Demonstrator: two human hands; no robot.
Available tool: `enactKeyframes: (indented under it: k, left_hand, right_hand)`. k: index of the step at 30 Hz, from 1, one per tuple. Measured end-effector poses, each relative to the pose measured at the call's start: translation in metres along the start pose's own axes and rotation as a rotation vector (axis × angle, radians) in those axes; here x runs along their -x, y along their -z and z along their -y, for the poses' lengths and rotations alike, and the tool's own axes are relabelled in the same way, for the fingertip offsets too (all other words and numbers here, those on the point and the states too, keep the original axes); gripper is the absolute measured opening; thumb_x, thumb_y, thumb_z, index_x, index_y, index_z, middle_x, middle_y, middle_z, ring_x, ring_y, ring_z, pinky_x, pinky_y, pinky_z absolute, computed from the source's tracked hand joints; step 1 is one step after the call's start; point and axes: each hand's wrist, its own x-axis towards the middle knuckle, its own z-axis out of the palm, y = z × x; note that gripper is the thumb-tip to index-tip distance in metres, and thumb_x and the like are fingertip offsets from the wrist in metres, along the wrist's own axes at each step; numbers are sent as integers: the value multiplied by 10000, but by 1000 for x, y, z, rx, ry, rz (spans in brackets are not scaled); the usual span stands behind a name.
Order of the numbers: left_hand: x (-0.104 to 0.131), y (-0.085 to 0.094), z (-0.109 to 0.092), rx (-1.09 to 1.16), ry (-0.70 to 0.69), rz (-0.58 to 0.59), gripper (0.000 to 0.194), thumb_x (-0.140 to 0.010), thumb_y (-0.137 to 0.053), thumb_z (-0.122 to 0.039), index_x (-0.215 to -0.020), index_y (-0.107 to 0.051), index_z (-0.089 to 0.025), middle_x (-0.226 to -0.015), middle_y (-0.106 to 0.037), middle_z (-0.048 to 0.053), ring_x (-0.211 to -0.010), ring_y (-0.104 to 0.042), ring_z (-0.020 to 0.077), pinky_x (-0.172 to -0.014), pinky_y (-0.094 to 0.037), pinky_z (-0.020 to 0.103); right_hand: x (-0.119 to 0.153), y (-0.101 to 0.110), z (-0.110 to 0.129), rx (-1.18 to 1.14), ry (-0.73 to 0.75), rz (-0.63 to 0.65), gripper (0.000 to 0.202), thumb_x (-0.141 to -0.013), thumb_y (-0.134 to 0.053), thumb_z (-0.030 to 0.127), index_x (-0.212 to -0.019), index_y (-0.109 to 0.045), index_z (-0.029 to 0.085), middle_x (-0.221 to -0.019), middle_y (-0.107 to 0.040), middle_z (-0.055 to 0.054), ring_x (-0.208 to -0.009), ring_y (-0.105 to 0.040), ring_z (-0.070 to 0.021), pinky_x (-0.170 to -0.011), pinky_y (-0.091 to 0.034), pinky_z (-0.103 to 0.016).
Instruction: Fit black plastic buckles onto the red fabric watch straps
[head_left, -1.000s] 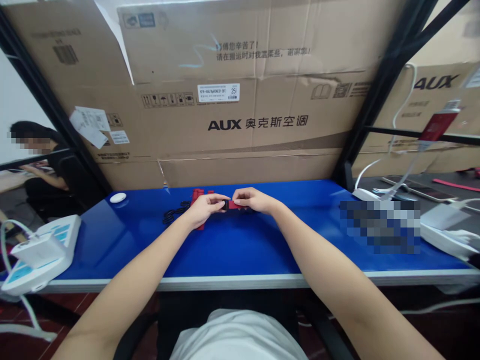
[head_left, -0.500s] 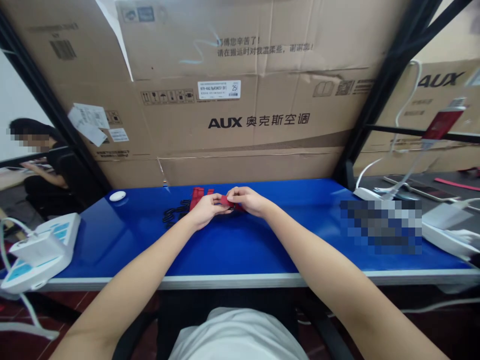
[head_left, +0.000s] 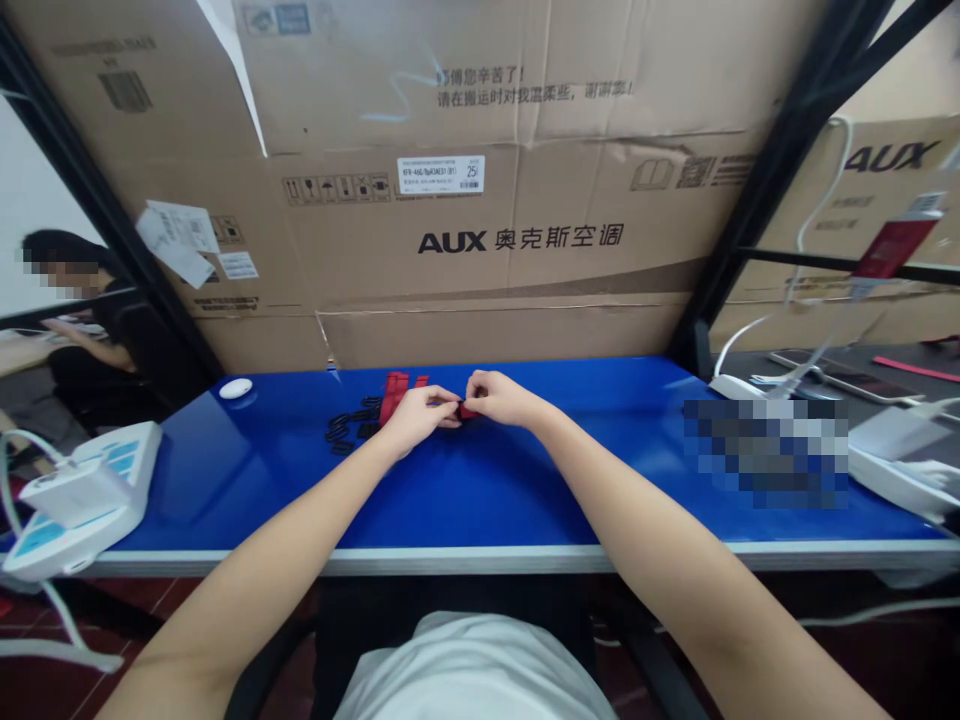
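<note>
Over the middle of the blue table, my left hand point(head_left: 418, 415) pinches a small red and black piece that looks like webbing strap point(head_left: 467, 411). My right hand point(head_left: 502, 398) closes its fingertips on the red part of the same piece. The hands are close together, and fingers hide most of it. Just behind and left of my left hand lie more red strap pieces point(head_left: 395, 392). Beside these is a loose group of black looped pieces point(head_left: 341, 430), which look like plastic buckles.
A white oval object point(head_left: 235, 389) lies at the table's point(head_left: 480, 505) back left. White power strips point(head_left: 135, 490) with cables stand at both ends. A large cardboard box point(head_left: 525, 330) rises behind the table. Another person point(head_left: 112, 330) sits at the far left.
My right fingers have drawn in tighter and my fingertips have shifted on the strap. Less red and more black shows between the hands. The view has moved slightly.
</note>
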Motion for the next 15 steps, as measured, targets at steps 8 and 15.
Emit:
enactKeyframes:
  k: [8,15]
  left_hand:
    - [-1,11,1,-3,-59,141,367,-672,-821,-312,-978,-736,-129,-927,-726,98,-771,-665,172,-787,-558,364]
    - [1,15,-1,-103,-46,244,313,-663,-814,-322,-920,-751,-154,-841,-729,77,-690,-639,148,-712,-526,305]
  right_hand:
    - [-4,10,-29,45,-42,-118,210,-806,-541,131,-983,-640,184,-947,-620,-82,-883,-575,-195,-835,-460,-341]
    - [-3,7,-46,454,-229,-29,494,-820,-649,276,-1305,-557,293,-1224,-488,-138,-1185,-414,-339,-987,-343,-463]
